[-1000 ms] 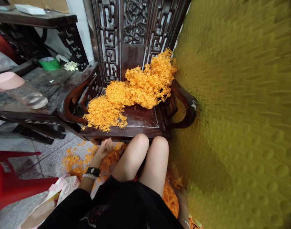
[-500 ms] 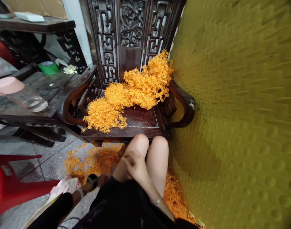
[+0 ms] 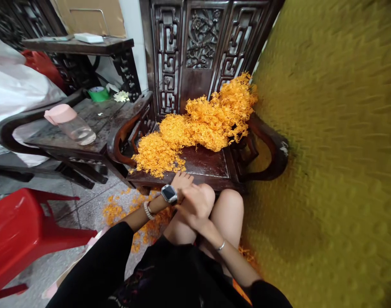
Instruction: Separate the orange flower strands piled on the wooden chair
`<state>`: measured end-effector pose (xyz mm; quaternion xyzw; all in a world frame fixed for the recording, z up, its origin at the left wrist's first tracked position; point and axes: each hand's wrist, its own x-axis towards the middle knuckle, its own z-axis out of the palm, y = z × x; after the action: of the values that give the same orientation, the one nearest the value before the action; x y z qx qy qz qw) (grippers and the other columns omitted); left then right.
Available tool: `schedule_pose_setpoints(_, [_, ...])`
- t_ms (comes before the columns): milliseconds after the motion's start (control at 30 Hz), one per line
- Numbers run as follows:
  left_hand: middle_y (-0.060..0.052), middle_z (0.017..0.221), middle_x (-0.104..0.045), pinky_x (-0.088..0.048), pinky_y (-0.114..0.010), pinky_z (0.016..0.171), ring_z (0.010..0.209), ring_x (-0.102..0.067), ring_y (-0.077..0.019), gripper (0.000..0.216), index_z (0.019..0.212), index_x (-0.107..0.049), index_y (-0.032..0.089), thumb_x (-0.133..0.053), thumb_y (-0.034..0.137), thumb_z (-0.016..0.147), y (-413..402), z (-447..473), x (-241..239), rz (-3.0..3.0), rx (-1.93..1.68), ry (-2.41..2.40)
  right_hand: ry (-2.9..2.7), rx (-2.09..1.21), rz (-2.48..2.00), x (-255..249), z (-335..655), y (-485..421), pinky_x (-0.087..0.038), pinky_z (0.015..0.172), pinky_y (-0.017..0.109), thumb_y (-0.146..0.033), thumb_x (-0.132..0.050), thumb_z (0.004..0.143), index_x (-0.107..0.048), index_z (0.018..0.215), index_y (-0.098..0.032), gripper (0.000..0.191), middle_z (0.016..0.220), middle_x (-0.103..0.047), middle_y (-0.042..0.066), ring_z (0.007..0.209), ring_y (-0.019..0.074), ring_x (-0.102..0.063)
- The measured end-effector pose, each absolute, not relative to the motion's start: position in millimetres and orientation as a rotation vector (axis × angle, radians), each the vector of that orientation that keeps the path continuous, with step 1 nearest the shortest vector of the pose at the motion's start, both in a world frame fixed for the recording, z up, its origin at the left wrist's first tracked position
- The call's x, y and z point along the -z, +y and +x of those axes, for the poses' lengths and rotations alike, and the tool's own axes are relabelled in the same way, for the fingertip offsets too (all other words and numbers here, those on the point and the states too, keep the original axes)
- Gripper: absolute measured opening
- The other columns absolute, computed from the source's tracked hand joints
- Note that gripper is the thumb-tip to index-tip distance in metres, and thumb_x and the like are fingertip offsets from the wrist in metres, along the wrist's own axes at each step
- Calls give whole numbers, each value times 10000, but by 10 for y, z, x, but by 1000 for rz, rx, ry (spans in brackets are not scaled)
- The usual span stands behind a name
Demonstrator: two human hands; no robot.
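Note:
My left hand [image 3: 182,181], with a smartwatch [image 3: 169,193] and a beaded bracelet [image 3: 148,210] on its wrist, reaches over my knee near the chair's front edge; its fingers are stretched out and nothing shows in them. Close beside it, overlapping it in view, my right hand [image 3: 196,204] has its fingers extended and looks bare; whether the two touch I cannot tell. Beyond both lies a long heap of orange, curly, thread-like flowers [image 3: 195,124], spread across the seat of a dark carved wooden chair [image 3: 208,164].
A textured yellow-green mat [image 3: 327,149] stands upright on the right. On the left are a red plastic stool [image 3: 19,235] and a dark side table [image 3: 76,147] bearing a pink-lidded bottle [image 3: 73,124] and green tape [image 3: 98,93]. Orange bits [image 3: 114,211] litter the floor.
My left hand has come up from low on the left to beside my right hand. The right hand has uncurled and its fingers now extend. The view has shifted left.

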<state>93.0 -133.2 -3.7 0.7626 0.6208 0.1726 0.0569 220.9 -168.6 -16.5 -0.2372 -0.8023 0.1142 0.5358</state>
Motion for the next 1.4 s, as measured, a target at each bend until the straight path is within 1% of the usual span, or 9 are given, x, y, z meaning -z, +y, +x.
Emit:
schedule_pose_setpoints(100, [-126,1063,-634,-455,-446,948,1059,-569,-246,284,1067,-621,122,-443,306,942,-992,1012,20,2443,-470,1813,-1507,-262,-946,-25,2536,-951,-485,912,439,-323,-489,897,-566,1172,-210,307,1075,-666,98,999,237,-628])
schedule_pose_setpoints(167, [-165,1124,-625,-417,-458,981,1133,-529,-287,353,1163,-589,92,-381,284,952,-741,1051,-10,2489,-488,1819,-1632,-297,-1180,-102,2706,-346,-494,892,412,-346,-463,901,-601,1096,-162,302,1036,-673,115,951,230,-637])
schedule_pose_setpoints(267, [-204,1395,-460,-353,-455,1047,1292,-409,-310,510,1402,-373,50,-405,233,927,-325,1111,-11,2510,-539,1865,-1807,-301,-1367,-105,2781,391,-447,963,422,-317,-545,835,-609,1105,-103,351,1149,-646,174,1076,270,-596])
schedule_pose_setpoints(367, [-218,1528,-250,-281,-428,1112,1398,-266,-322,708,1473,-218,22,-518,204,857,50,1170,76,2440,-608,1976,-1869,-282,-1419,-7,2674,724,-404,1012,399,-295,-607,788,-543,1233,-78,499,1285,-571,197,1199,281,-525])
schedule_pose_setpoints(600, [-270,1534,-175,-323,-431,1103,1412,-246,-339,951,1479,-83,-35,-614,331,780,518,1380,373,2042,-910,2039,-1925,-259,-1601,253,2552,787,-463,833,386,-295,-485,868,-593,1146,-97,358,981,-682,168,922,277,-622])
schedule_pose_setpoints(767, [-254,1544,-156,-276,-472,1125,1436,-180,-332,787,1476,-141,-33,-481,328,866,626,1601,485,1873,-1015,2158,-1909,-166,-1606,291,2541,786,-403,916,439,-294,-457,872,-618,980,-84,286,1053,-609,215,1047,316,-516])
schedule_pose_setpoints(1000, [-155,1573,-126,-72,-532,1166,1463,-45,-287,553,1489,-270,139,-305,263,951,633,1671,495,2254,-1038,2112,-1873,-185,-1484,288,2631,811,-387,958,442,-285,-475,855,-589,869,-142,183,1172,-532,196,1115,301,-470])
schedule_pose_setpoints(1233, [-134,1575,-130,-35,-547,1162,1462,-84,-276,604,1498,-234,147,-352,163,906,675,1669,511,2435,-795,2000,-1818,-398,-1402,428,2781,971,-482,711,308,-263,-435,853,-532,1066,-145,262,873,-672,98,737,197,-611])
schedule_pose_setpoints(1400, [-109,1580,-129,-1,-518,1174,1469,-9,-258,765,1505,-189,120,-496,192,809,743,1637,574,2446,-654,1932,-1701,-349,-1408,344,2831,862,-487,762,290,-272,-406,871,-590,949,-156,231,888,-701,103,797,196,-653])
